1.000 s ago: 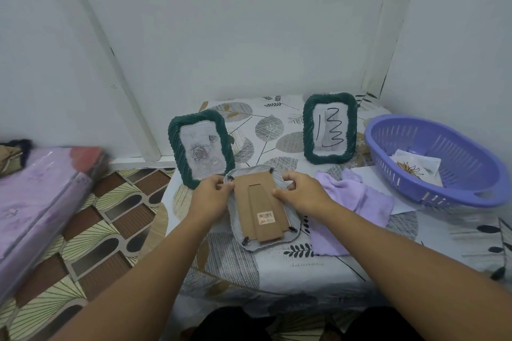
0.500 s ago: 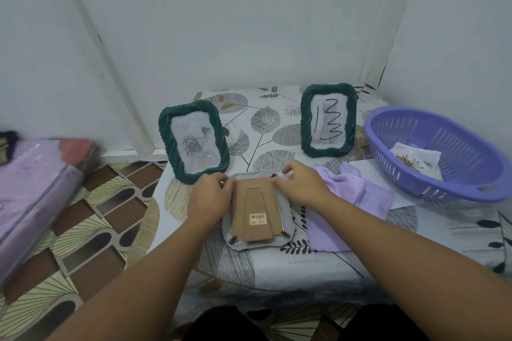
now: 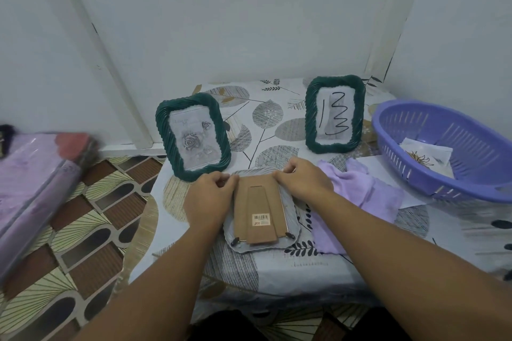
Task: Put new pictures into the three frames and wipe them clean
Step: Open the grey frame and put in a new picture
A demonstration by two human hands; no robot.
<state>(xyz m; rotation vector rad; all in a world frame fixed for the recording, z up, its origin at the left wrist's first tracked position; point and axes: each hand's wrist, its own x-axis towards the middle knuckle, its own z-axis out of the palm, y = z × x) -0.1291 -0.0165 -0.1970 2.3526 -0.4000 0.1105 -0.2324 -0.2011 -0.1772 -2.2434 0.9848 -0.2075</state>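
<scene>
Lying face-down (backing up), frame (image 3: pixel 260 212) top edge under both hands' fingers (image 3: pixel 279 174).

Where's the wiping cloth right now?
In the head view the purple cloth lies on the table just right of the face-down frame, beside the right hand and left of the basket.

Both forearms enter from the lower frame edge and converge toward mid-frame. Left hand (image 3: pixel 208 200), knuckles up, fingers curled inward at centre-left. Right hand (image 3: pixel 303 180), slightly higher at centre, fingers likewise curled, fingertips pointing left; what they grasp is unclear.
</scene>
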